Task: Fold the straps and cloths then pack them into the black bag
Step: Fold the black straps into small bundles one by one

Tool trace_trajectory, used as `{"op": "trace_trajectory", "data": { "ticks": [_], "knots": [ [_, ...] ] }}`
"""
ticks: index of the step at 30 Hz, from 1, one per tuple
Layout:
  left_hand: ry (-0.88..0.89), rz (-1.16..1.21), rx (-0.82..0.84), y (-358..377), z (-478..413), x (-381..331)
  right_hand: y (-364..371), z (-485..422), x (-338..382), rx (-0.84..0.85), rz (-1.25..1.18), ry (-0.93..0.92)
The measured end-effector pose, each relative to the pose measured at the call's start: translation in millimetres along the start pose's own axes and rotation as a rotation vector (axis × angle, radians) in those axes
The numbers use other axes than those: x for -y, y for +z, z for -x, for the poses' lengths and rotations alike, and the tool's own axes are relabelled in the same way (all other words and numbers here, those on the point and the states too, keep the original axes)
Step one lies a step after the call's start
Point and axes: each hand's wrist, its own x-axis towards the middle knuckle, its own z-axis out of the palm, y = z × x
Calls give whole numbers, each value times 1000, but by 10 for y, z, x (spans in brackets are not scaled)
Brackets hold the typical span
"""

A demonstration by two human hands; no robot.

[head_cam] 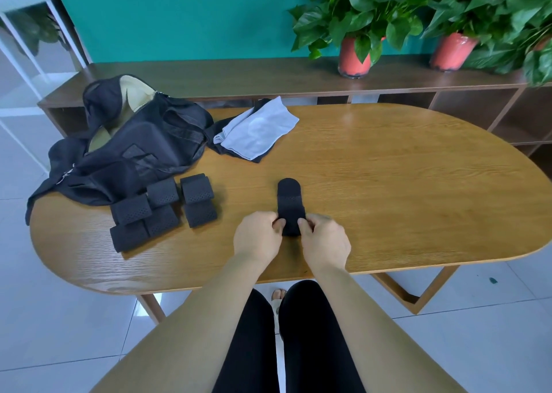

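Observation:
A black strap [289,198] lies on the wooden table [403,189] in front of me, its rounded end pointing away. My left hand [258,237] pinches its near left edge and my right hand [324,240] pinches its near right edge. Several folded black straps [162,210] lie in a cluster to the left. The black bag [131,144] sits open at the table's left end, its tan lining showing. A light grey cloth [258,129] lies folded on a black cloth [221,146] right of the bag.
Behind the table runs a low dark wooden shelf [239,75] with two potted plants in red pots [355,54] at the right. A white rack [21,49] stands at the far left. My legs are under the table's near edge.

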Motion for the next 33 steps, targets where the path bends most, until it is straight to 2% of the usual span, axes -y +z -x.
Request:
{"op": "trace_trajectory", "data": {
  "ticks": [5,12,15,17,21,23,25,28,31,33],
  "knots": [
    [-10,-78,12,4,-34,-42,-11,-14,4,26,90,-13],
    [-29,-131,-16,-6,-17,-89,-46,-35,17,46,88,-20],
    [146,-228,-72,-33,7,-94,-61,-27,29,56,117,-45],
    [289,-297,7,-29,24,-56,-76,-30,22,82,111,-45],
    [340,-234,189,-85,98,28,-177,10,-91,166,-179,-60],
    [386,-214,226,-120,127,73,-252,89,-181,228,-267,-156],
    [418,-153,223,-156,158,120,-307,163,-263,274,-204,-295],
    [379,-17,240,-226,229,149,-321,201,-306,285,-162,-384],
    [248,138,256,-275,263,97,-277,179,-250,236,-250,-308],
    [163,184,181,-256,246,72,-224,150,-188,197,-280,-206]
  ]
}}
